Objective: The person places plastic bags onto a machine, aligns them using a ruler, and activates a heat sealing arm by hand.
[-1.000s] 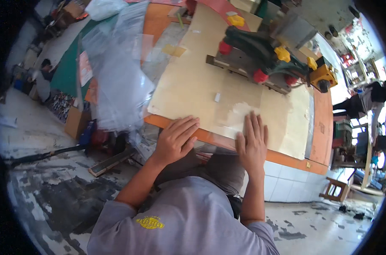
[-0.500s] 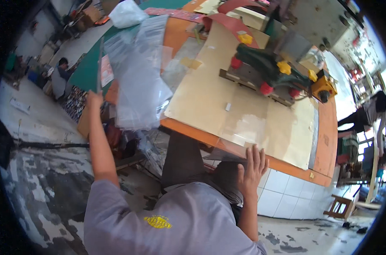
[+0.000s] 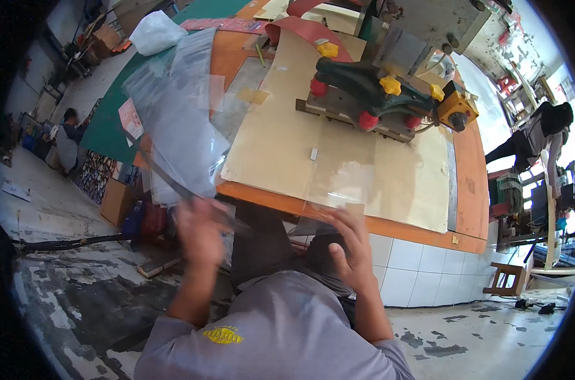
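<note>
Head view: dark strip being held beside table

The strip is being gripped by the blurred left hand, slanting near the plastic bags. The right hand is being held unclenched, thumb apart, near a clear sheet at the table's front edge.

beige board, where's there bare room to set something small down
The board looks bare left of the small white tag and right of the clear film. Crowded: its far right part, by the machine, and beyond its left edge, where plastic sheets spread.
</note>
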Tool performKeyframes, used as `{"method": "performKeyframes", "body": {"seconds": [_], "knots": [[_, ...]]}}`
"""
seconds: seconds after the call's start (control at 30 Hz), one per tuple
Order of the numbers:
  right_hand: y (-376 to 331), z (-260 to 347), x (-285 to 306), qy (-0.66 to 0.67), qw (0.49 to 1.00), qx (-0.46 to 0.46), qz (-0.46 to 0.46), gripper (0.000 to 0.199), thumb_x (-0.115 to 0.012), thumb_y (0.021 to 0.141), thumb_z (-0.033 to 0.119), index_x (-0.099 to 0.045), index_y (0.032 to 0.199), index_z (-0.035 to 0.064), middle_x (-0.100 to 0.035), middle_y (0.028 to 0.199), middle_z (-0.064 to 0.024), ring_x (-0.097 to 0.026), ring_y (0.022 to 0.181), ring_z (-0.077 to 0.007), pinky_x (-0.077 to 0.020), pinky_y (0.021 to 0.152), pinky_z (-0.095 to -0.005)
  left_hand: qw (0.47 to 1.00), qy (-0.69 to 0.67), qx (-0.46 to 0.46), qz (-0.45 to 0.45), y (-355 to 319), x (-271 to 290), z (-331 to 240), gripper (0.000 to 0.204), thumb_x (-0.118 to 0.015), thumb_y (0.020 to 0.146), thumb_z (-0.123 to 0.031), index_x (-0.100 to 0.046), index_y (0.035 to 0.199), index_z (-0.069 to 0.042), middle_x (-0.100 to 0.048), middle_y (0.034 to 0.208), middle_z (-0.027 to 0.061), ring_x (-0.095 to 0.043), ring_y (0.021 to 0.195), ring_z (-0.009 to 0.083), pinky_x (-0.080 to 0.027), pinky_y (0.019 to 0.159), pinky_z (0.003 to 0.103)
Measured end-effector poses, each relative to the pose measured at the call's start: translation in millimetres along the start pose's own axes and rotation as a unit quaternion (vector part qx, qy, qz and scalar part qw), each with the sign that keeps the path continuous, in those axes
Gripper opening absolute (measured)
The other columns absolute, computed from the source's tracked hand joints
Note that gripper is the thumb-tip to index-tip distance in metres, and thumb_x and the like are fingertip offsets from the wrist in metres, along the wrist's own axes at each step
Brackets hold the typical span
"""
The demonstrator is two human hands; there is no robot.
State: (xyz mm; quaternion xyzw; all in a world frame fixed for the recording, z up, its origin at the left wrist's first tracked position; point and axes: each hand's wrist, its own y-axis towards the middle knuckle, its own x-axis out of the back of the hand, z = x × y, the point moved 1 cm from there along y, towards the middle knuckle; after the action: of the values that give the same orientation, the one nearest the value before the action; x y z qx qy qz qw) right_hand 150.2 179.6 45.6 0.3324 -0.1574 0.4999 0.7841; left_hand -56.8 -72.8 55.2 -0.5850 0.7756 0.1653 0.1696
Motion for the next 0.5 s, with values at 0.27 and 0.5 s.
{"method": "performKeyframes", "body": {"seconds": [0.27,0.5], "knots": [[54.4,73.5,-25.2,0.05,0.97,0.045,0.232,0.07,-0.069,0.103,0.034,-0.045,0.159,0.0002,-0.069,0.128,-0.0256,-0.067,0.12,-0.0405,-0.0511,0.104,-0.0479,0.912,0.225,-0.135,0.317,-107.3,-30.0,150.3,0.021,-0.072,0.102,-0.017,-0.074,0.118,-0.003,-0.078,0.106,0.016,-0.078,0.085,0.0269,-0.06,0.078,0.038],[18.5,73.9,-64.7,0.074,0.97,0.103,0.208,0.055,-0.071,0.096,0.019,-0.055,0.148,0.0084,-0.071,0.107,-0.0156,-0.072,0.093,-0.036,-0.0572,0.083,-0.0468,0.877,0.221,-0.073,0.419,-105.8,-36.4,148.4,0.021,-0.074,0.1,-0.016,-0.075,0.117,-0.004,-0.079,0.106,0.0157,-0.077,0.086,0.0283,-0.06,0.079,0.039]]}}
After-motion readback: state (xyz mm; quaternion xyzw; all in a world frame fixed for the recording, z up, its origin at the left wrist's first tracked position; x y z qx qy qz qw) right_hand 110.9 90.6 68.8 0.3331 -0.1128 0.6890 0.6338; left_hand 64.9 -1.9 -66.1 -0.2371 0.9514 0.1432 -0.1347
